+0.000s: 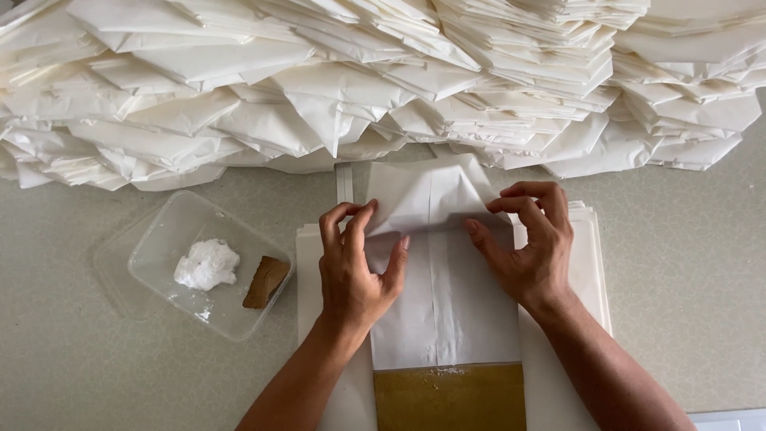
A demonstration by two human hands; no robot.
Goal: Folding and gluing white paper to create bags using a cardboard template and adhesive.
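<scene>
A white paper bag (447, 295) lies flat on a stack of white paper sheets (594, 263), its far end folded up toward the pile behind. My left hand (355, 267) pinches the bag's left fold edge between thumb and fingers. My right hand (531, 243) pinches the right fold edge the same way. A brown cardboard strip (449, 397) lies under the bag's near end.
A large heap of folded white paper bags (359, 80) fills the back of the grey table (72, 359). A clear plastic tray (152, 247) at the left holds a white lump of paste (207, 264) and a brown piece (265, 282).
</scene>
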